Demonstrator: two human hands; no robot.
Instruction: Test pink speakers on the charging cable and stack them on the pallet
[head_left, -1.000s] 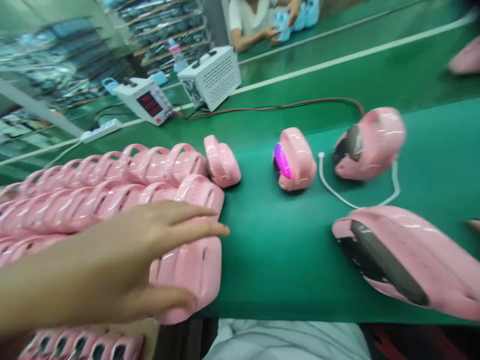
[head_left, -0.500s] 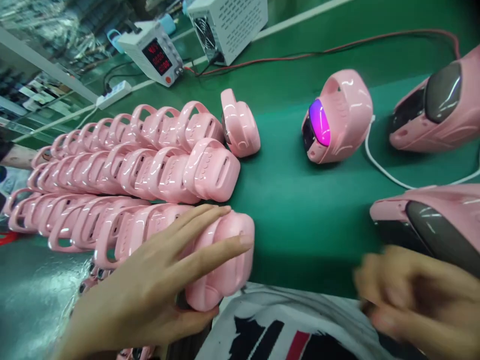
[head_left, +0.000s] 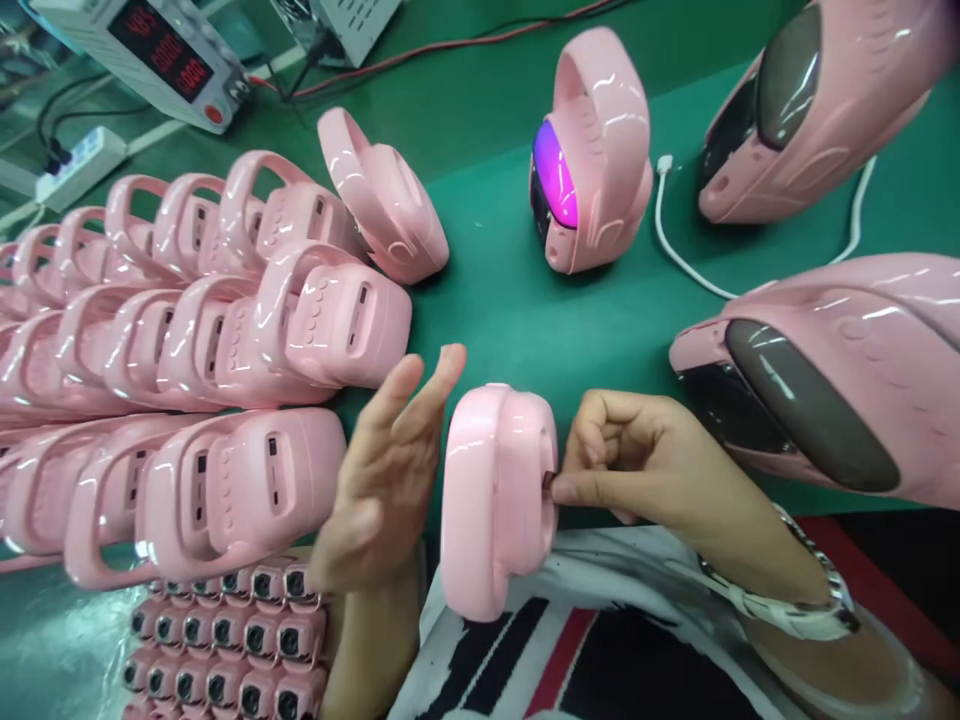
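Observation:
A pink handled device (head_left: 499,490) stands on edge at the front of the green table, close to my shirt. To its left, my left hand (head_left: 390,470) is open with fingers apart, holding nothing. My right hand (head_left: 619,455) is pinched at the device's right face, by its recessed slot. Something small and dark shows at the thumb and fingertips; its kind is too small to tell. Farther back, a similar device (head_left: 600,150) has a lit purple screen. Beside that one, the plug of a white cable (head_left: 694,265) lies loose on the table.
Rows of pink handled devices (head_left: 337,310) fill the left side. Larger pink units with dark windows (head_left: 847,370) stand at right. Below the rows are several small pink parts (head_left: 259,635). A power supply (head_left: 169,60), red wire (head_left: 450,45) and power strip (head_left: 82,165) are behind.
The device my left hand gripped at the front row's end now stands apart, farther right. My left hand has come off it; my right hand has moved in to its slot. The view has shifted.

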